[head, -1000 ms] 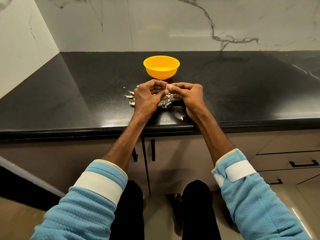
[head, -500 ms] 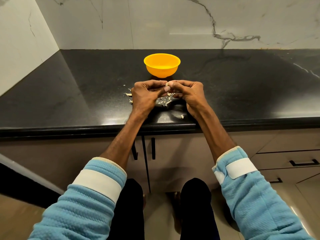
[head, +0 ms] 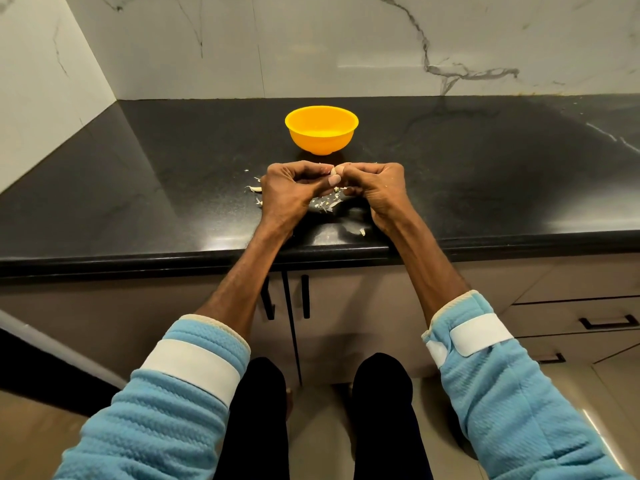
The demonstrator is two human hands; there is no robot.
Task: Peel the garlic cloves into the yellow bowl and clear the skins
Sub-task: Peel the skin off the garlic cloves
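Observation:
A yellow bowl (head: 321,129) stands on the black countertop (head: 138,188), just beyond my hands. My left hand (head: 291,192) and my right hand (head: 375,188) meet fingertip to fingertip above the counter. Between them they pinch a small pale garlic clove (head: 334,172), mostly hidden by the fingers. Loose garlic skins (head: 327,205) lie scattered on the counter under and between my hands. An unpeeled-looking clove (head: 254,189) lies left of my left hand. Another scrap of skin (head: 362,232) sits near the counter's front edge.
A marble wall rises behind the counter and on the left. Cabinet doors with black handles (head: 304,296) are below the counter edge, and drawers (head: 588,320) are at the lower right. My legs are in front of the cabinets.
Both hands stay together on the clove, with only small finger shifts. The view has drifted slightly; the bowl and skins have not moved.

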